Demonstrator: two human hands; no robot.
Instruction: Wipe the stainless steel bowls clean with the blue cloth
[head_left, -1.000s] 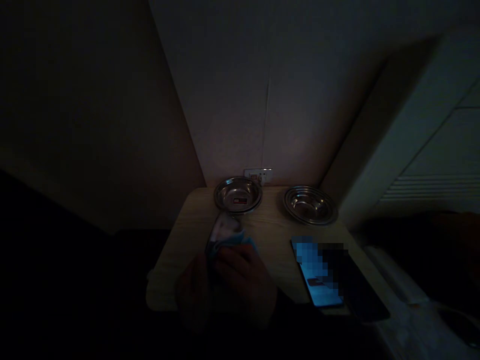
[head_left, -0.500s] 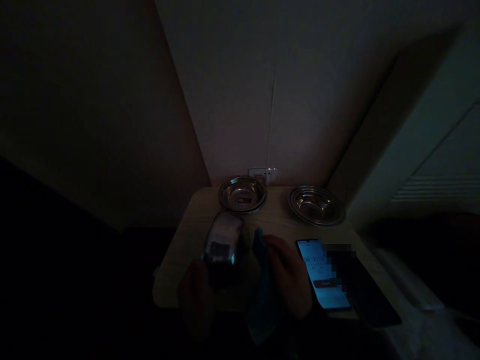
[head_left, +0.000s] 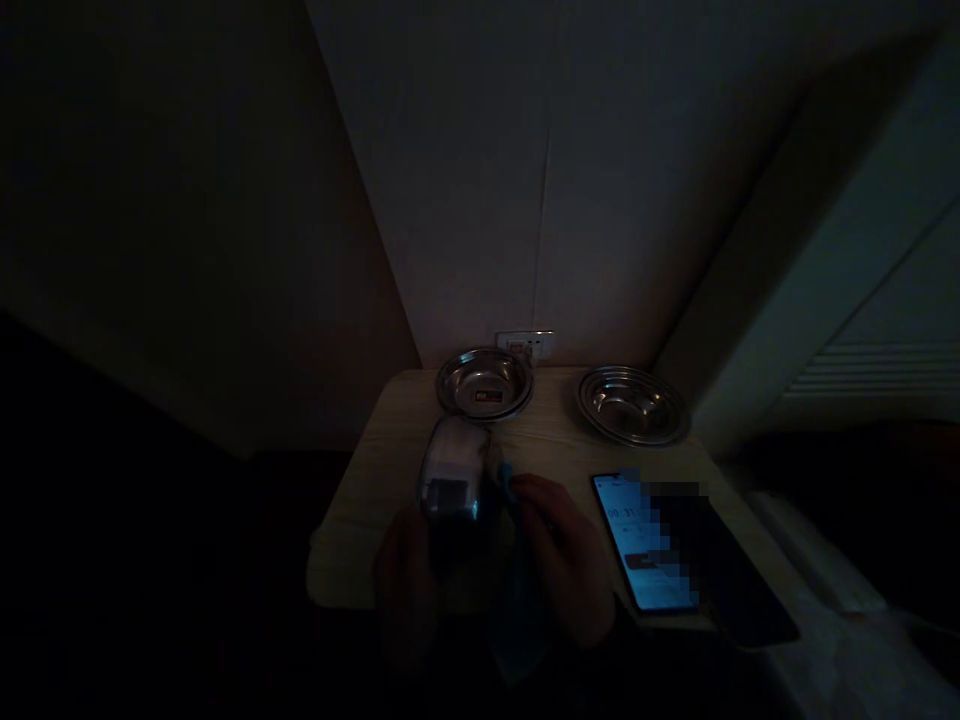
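In very dim light, a small pale wooden counter (head_left: 360,540) stands against a wall (head_left: 442,200) at twelve o'clock. Left of its middle, toward ten, a shiny metal bowl (head_left: 454,470) is held tilted on its side. The left hand (head_left: 405,580), at eight, appears closed on the bowl's near edge, though darkness hides its fingertips. The right hand (head_left: 562,555), at five, pinches a blue cloth (head_left: 517,625) close to the bowl's right edge; whether cloth meets metal cannot be told. A firm left grip, a folded pad of cloth and slow turns of the bowl would probably suit this work, with the loose tail gathered up. At eleven, just behind the bowl, sit stacked metal dishes (head_left: 472,375), the likeliest thing to knock; whether they touch it is unclear. More nested dishes (head_left: 630,405) sit at two. At four, a lit phone (head_left: 637,560) and a dark flat object (head_left: 739,575) limit the right elbow's room. A wall socket (head_left: 525,345) is at twelve.
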